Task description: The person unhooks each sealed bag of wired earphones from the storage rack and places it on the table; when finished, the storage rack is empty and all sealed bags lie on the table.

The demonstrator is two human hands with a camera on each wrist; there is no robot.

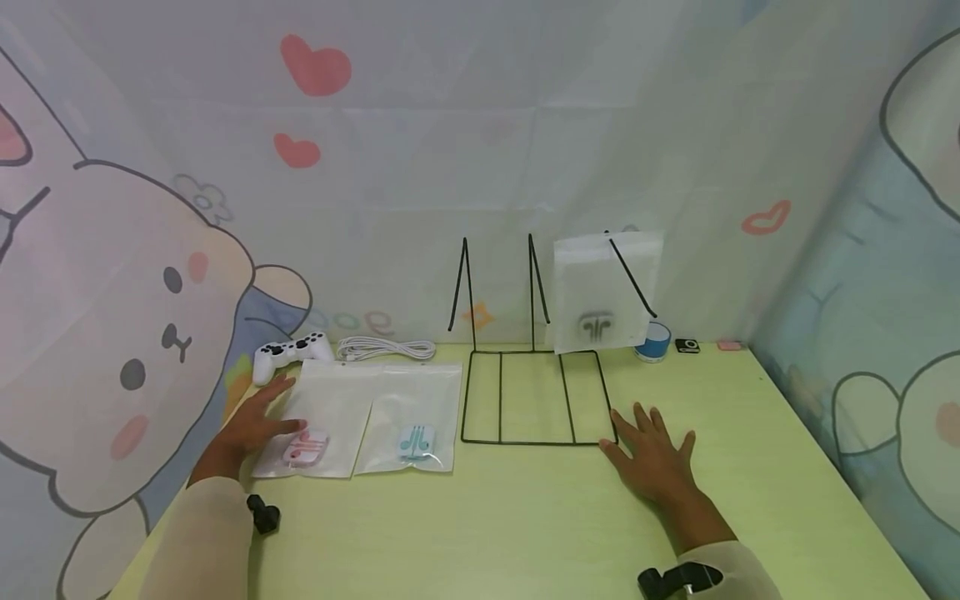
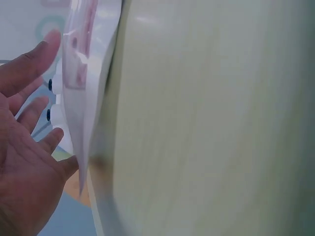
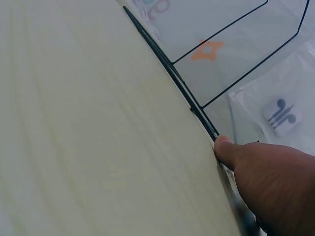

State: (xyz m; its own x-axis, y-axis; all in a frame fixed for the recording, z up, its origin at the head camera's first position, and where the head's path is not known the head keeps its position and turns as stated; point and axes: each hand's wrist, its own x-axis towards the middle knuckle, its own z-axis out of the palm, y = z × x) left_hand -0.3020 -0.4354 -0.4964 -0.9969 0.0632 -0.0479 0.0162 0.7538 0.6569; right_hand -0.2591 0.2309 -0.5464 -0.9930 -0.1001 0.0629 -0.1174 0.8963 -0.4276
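Note:
My left hand (image 1: 255, 423) spreads its fingers over the left edge of a clear bag (image 1: 333, 396) with a pink-and-white earphone case (image 1: 306, 448) in it. Beside that lies another bag (image 1: 431, 392) holding a light-blue earphone case (image 1: 416, 442). My right hand (image 1: 654, 462) has its fingers spread, the thumb touching the near right corner of a black wire display rack (image 1: 500, 400). On the rack's right hook hangs a third bag (image 1: 585, 283), with a black-and-white earphone case (image 1: 596, 325). The rack's other two hooks hold nothing.
Behind the bags are a white game controller (image 1: 288, 353) and a coiled white cable (image 1: 386, 348). To the right of the rack stand a blue roll (image 1: 654, 342), a small black gadget (image 1: 687, 346) and a pink piece (image 1: 729, 345). Printed curtains border the table (image 1: 450, 533).

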